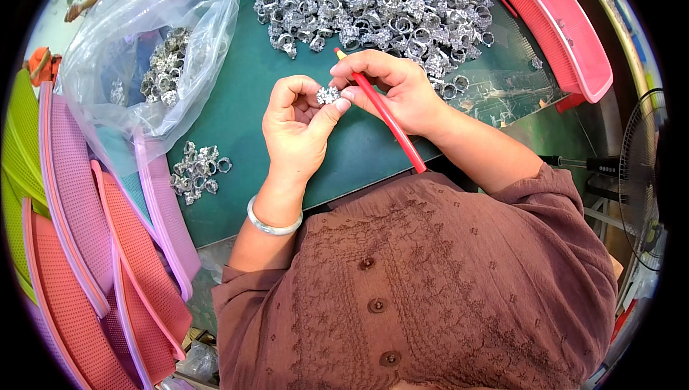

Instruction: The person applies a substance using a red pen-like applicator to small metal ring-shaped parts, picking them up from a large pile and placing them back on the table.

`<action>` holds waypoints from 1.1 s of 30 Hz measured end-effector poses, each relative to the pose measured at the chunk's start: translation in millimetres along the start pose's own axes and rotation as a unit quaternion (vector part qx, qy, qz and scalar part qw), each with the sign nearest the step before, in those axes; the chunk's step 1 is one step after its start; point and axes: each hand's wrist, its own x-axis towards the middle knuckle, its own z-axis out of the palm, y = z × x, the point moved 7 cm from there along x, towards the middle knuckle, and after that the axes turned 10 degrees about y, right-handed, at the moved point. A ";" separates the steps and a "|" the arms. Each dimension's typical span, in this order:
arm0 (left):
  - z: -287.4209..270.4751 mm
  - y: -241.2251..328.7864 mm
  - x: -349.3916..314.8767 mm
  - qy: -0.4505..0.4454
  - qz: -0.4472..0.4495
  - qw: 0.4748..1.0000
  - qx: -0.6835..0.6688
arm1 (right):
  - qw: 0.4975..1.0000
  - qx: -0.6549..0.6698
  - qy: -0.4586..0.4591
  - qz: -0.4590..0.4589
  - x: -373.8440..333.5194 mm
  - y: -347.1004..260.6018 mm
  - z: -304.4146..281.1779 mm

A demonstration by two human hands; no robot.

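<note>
Between the thumb and fingers of my left hand point(298, 121) is a silver ring point(328, 95) set with clear stones, its stone cluster facing up. My right hand point(398, 92) grips a red pencil-like stick point(391, 123) with a pale tip, slanting down toward my lap. The right thumb and fingertips come close to the ring's edge; whether they touch it I cannot tell. Just beyond my hands lies a large heap of similar rings point(380, 2) on the green table mat point(237, 121). A small group of rings point(197, 171) sits to the left of my left wrist.
A clear plastic bag point(208, 67) holding more rings stands at the left. Stacked perforated baskets point(79, 182) in purple, coral and green crowd the left side. A pink basket point(567, 38) is at the far right, with a black fan point(642, 175) beyond the table edge.
</note>
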 end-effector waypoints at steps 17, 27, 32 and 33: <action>-0.4 4.5 -0.4 0.014 0.035 0.996 0.080 | 0.998 0.048 -0.005 0.039 0.5 2.1 0.5; 0.5 6.8 -1.2 -0.006 0.091 0.986 0.138 | 0.995 0.072 -0.034 0.058 0.2 4.1 1.5; 0.3 5.9 -0.7 -0.006 0.092 0.985 0.143 | 0.995 0.066 -0.035 0.063 0.3 3.8 1.7; 0.3 5.7 -0.7 -0.008 0.090 0.986 0.140 | 0.995 0.065 -0.035 0.066 0.3 4.2 1.7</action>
